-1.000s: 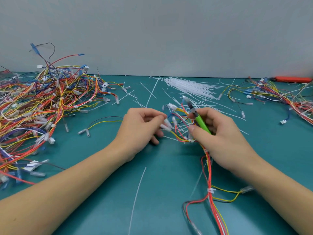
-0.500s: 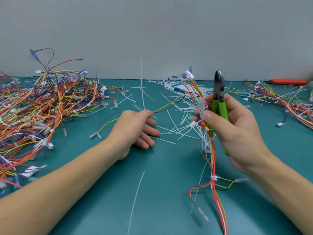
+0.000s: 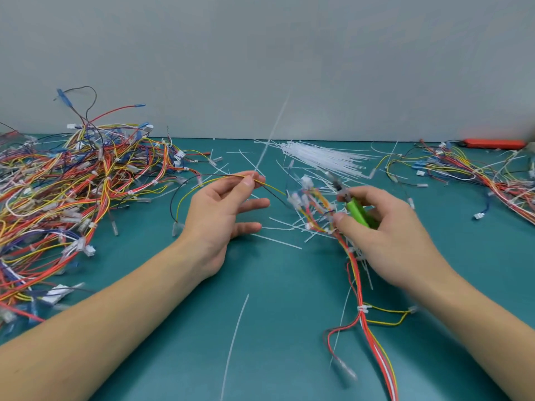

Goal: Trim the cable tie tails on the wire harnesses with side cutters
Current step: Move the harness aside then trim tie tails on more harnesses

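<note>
My left hand (image 3: 225, 209) pinches a thin yellow and black wire pair (image 3: 202, 183) together with a long white cable tie tail (image 3: 272, 131) that sticks up and away. My right hand (image 3: 385, 227) grips the green-handled side cutters (image 3: 357, 211) and the red, yellow and white wire harness (image 3: 367, 319), which runs down towards me across the green mat. The harness's connector end (image 3: 307, 198) is blurred between the two hands. The cutters' jaws point up and left, blurred.
A big tangle of harnesses (image 3: 66, 192) fills the left of the mat. A bundle of white cable ties (image 3: 321, 157) lies at the back centre, with cut tails scattered around. More harnesses (image 3: 474, 172) and an orange tool (image 3: 492, 143) sit at the far right.
My right hand has lowered the cutters and harness from upright down to the mat. My left hand has risen from the mat and now pinches the wire and tie tail.
</note>
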`<state>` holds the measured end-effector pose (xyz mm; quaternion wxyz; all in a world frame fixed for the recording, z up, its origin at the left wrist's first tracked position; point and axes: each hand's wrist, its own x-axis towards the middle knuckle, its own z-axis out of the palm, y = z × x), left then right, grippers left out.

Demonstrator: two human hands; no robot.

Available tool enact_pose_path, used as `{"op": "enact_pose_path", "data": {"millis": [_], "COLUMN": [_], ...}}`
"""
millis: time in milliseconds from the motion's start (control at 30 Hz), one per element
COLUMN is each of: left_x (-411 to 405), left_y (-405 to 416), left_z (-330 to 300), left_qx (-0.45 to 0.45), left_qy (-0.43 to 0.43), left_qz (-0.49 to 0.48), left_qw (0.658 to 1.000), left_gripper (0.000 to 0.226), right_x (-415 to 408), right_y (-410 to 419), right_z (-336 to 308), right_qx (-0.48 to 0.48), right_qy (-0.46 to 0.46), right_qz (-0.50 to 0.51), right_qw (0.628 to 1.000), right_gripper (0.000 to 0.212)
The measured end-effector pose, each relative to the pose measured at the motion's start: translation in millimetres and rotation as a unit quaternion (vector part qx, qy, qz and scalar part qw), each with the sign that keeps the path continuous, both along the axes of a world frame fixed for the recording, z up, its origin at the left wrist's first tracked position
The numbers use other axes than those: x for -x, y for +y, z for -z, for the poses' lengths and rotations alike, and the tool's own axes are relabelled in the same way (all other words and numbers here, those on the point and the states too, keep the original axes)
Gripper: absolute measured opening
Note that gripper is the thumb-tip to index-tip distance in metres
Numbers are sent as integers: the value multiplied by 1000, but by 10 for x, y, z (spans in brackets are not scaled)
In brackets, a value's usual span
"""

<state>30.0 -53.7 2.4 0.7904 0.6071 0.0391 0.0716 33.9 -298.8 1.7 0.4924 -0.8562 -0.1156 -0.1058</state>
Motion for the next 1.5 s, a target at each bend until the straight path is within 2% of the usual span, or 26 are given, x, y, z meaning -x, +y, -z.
{"op": "enact_pose_path", "data": {"millis": [67,233,367,467,600,667,767,1100,1267,1500], "left_x": [13,40,53,66,78,81,84,106,109,105], "left_y": [2,-30,-43,-33,-34,-46,-59,-63,-65,-58], "left_z": [-6,5,-4,-9,-14,-17,-19,-28,-21,-7], "left_qx": [3,-36,-42,-44,-49,-51,-58,-68,-72,-77], "left_qy": [-10,-29,-32,-35,-33,-33,-34,-38,-39,-40], "left_qz": [9,38,61,76,77,74,73,99,108,109], "left_qw": [1000,998,997,996,995,995,995,992,991,990], "left_gripper": [11,13,22,16,12,12,12,12,12,13], "right_x": [21,87,170,197,204,207,217,178,136,119], "right_y": [6,51,105,142,174,176,180,157,152,156], "right_z": [18,-95,-100,-10,-18,-13,-3,39,51,48], "right_qx": [74,41,74,100,74,62,61,58,57,51], "right_qy": [-27,-106,-74,-39,-24,-21,-17,-18,-29,-32], "right_qz": [5,-25,-86,-100,-122,-138,-138,-138,-156,-154], "right_qw": [997,993,991,989,989,988,988,988,986,986], "right_gripper": [25,28,27,26,13,16,26,24,16,20]}}
